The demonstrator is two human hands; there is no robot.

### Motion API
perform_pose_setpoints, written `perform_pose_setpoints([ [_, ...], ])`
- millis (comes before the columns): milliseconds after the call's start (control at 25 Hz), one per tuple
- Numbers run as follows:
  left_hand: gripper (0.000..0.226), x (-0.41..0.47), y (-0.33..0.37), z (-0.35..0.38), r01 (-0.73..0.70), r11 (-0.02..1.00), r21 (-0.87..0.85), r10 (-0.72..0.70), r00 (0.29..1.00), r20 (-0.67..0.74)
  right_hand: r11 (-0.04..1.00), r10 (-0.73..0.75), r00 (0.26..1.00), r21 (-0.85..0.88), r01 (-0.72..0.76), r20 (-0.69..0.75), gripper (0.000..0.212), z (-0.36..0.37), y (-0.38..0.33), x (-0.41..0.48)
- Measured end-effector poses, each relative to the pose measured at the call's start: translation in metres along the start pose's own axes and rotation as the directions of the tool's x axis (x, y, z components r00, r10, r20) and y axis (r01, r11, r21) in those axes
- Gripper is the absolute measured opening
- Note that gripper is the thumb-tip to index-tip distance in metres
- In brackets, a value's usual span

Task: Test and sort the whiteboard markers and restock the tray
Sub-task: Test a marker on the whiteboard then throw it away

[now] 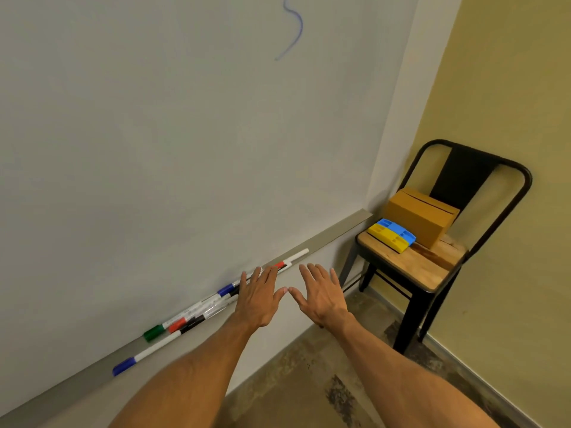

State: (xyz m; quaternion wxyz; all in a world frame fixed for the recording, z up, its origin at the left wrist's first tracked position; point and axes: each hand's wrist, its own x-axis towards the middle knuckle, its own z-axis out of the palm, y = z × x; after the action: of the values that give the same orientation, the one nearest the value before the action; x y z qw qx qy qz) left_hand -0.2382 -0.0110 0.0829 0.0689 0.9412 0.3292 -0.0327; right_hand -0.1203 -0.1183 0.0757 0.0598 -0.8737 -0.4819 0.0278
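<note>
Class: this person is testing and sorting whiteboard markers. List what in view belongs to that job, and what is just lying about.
Belongs to the job: markers, tray, whiteboard, blue stroke, left hand, right hand.

Lying about: chair, blue and yellow plastic pieces, cardboard box (possibly stock; its contents are hidden).

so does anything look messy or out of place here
Mildly: the markers lie bunched and overlapping on the tray rather than in a row, with a blue-capped marker apart at the left end. A blue squiggle is on the whiteboard.
</note>
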Motion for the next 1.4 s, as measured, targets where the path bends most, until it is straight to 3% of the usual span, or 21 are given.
perform_pose_setpoints([
  [120, 0.064, 0.029, -0.001, 0.001, 0.034, 0.999, -0.021, -0.033, 0.999, 0.021, 1.0, -0.027, 0.999, -0.014, 0.027, 0.037, 0.073, 0.001, 0.01, 0.031],
  [200, 0.064, 0.039, -0.002, 0.004, 0.065, 0.997, -0.032, -0.064, 0.997, 0.038, 0.998, -0.051, 0.998, -0.02, 0.052, 0.043, 0.065, 0.004, 0.014, 0.047],
  [560, 0.064, 0.084, 0.002, 0.023, 0.225, 0.97, -0.096, -0.219, 0.973, 0.076, 0.977, -0.2, 0.969, -0.05, 0.209, 0.146, 0.06, 0.024, 0.036, 0.111],
  [800, 0.065, 0.096, 0.021, 0.049, 0.408, 0.902, -0.144, -0.388, 0.909, 0.149, 0.935, -0.345, 0.913, -0.01, 0.355, 0.217, 0.059, 0.043, 0.058, 0.145],
  [960, 0.064, 0.109, 0.031, 0.059, 0.457, 0.876, -0.153, -0.44, 0.888, 0.134, 0.895, -0.445, 0.876, 0.063, 0.441, 0.186, 0.051, 0.055, 0.064, 0.167],
  [1160, 0.066, 0.116, 0.038, 0.069, 0.511, 0.846, -0.154, -0.497, 0.859, 0.123, 0.886, -0.463, 0.881, 0.093, 0.455, 0.101, 0.048, 0.063, 0.072, 0.19],
  [1400, 0.067, 0.12, 0.041, 0.074, 0.536, 0.83, -0.156, -0.523, 0.844, 0.115, 0.865, -0.496, 0.865, 0.121, 0.486, 0.072, 0.031, 0.069, 0.076, 0.202],
])
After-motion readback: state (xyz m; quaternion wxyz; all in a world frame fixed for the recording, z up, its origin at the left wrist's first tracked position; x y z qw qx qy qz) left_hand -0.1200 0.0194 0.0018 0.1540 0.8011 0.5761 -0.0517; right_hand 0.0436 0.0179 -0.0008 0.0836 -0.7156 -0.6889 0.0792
